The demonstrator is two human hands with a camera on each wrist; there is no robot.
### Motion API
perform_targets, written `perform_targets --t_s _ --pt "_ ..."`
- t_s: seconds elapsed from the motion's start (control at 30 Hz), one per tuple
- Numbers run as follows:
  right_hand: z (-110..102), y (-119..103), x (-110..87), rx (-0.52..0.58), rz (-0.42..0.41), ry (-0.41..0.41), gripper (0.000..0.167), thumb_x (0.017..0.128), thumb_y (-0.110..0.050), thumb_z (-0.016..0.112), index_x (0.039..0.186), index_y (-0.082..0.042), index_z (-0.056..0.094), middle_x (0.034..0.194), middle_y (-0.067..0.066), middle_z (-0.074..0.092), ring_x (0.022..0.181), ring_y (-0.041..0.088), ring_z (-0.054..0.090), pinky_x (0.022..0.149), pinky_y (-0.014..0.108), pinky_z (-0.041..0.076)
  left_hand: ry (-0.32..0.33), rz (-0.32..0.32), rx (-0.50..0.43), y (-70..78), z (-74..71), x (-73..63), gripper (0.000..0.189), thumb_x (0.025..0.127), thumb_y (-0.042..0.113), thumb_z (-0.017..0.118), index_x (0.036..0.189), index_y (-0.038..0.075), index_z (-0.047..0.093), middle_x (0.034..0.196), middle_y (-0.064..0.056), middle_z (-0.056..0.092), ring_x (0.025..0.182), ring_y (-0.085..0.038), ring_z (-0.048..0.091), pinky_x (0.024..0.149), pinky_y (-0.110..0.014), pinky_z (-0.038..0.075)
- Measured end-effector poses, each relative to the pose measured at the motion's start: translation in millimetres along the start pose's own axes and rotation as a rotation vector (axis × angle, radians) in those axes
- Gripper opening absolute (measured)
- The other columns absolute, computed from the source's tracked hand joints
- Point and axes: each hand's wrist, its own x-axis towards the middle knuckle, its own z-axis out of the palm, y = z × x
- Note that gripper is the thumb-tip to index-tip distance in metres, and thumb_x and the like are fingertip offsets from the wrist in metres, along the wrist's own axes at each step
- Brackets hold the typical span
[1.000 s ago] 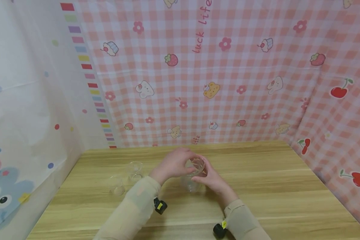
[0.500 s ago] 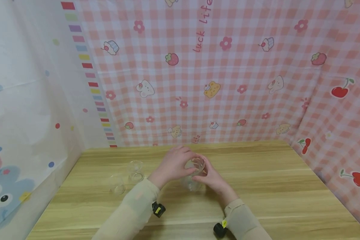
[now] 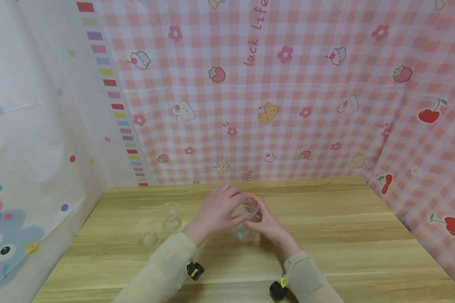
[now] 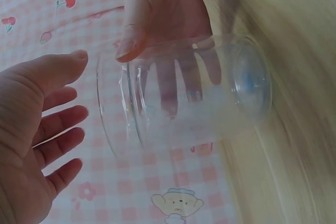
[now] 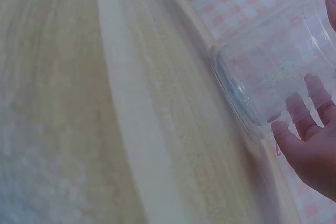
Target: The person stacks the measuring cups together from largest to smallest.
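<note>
A clear plastic cup stands upright on the table between my hands. Two rim lines show close together at its mouth in the left wrist view, as with one cup nested in another. My right hand grips the cup's side, thumb at the near wall and fingers seen through the plastic. In the right wrist view, its fingers lie along the wall above the base. My left hand is beside the mouth, its fingers loosely spread and holding nothing; a gap parts them from the rim in the left wrist view.
Two more clear cups, one farther back and one nearer, stand to the left on the wood-grain table. Printed pink checked cloth hangs behind and at the right; a white printed sheet hangs at the left.
My left hand has let go of the cup's rim and drawn slightly left, its forearm shifting the same way. The right hand and the cup have stayed in place.
</note>
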Motion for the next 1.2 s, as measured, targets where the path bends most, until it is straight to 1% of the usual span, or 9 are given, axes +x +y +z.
perform_targets --t_s 0.2,0.37,0.6,0.8,0.97,1.2 --pt "0 0 0.4 -0.021 0.007 -0.008 0.087 0.087 -0.01 0.076 0.154 -0.01 0.021 0.156 0.017 0.03 0.143 0.036 0.027 0.113 0.053 0.029 0.057 0.032 0.044 -0.2 -0.8 -7.2 0.052 0.079 0.036 0.083 0.123 0.014 0.067 0.115 -0.002 0.066 0.108 -0.021 0.058 0.096 -0.042 0.046" --pt "0 0 -0.3 -0.021 -0.006 -0.015 0.087 0.087 -0.01 0.076 0.155 -0.009 0.02 0.156 0.019 0.03 0.143 0.037 0.027 0.113 0.053 0.029 0.098 0.047 0.046 -1.3 -1.5 -13.5 0.053 0.079 0.036 0.083 0.124 0.014 0.066 0.117 -0.004 0.066 0.11 -0.022 0.058 0.096 -0.043 0.046" --pt "0 -2 -0.9 -0.018 -0.006 -0.016 0.089 0.086 -0.008 0.076 0.155 -0.008 0.019 0.155 0.022 0.031 0.141 0.04 0.03 0.113 0.055 0.028 0.127 0.042 0.04 -6.6 -3.1 -24.7 0.053 0.078 0.034 0.084 0.122 0.01 0.067 0.117 -0.006 0.066 0.11 -0.024 0.059 0.097 -0.045 0.046" --pt "1 -1 -0.2 -0.019 -0.016 -0.011 0.088 0.086 -0.005 0.076 0.154 -0.008 0.021 0.154 0.023 0.033 0.14 0.04 0.031 0.113 0.055 0.029 0.16 0.035 0.041 -13.9 -4.6 -34.4 0.052 0.076 0.033 0.086 0.119 0.009 0.068 0.114 -0.007 0.067 0.109 -0.026 0.06 0.095 -0.047 0.047" --pt "0 2 0.7 -0.015 -0.021 -0.007 0.09 0.084 -0.007 0.078 0.154 -0.006 0.02 0.154 0.025 0.032 0.14 0.042 0.031 0.113 0.055 0.029 0.159 -0.009 0.048 -21.5 -6.5 -43.2 0.054 0.074 0.031 0.087 0.119 0.009 0.068 0.114 -0.007 0.067 0.108 -0.027 0.06 0.092 -0.048 0.048" --pt "0 3 1.4 -0.025 -0.015 -0.003 0.09 0.084 -0.004 0.077 0.154 -0.006 0.02 0.153 0.026 0.031 0.14 0.042 0.031 0.113 0.055 0.029 0.106 -0.072 0.058 -31.8 -9.5 -54.2 0.051 0.076 0.03 0.086 0.121 0.011 0.068 0.116 -0.008 0.067 0.109 -0.028 0.059 0.094 -0.05 0.046"
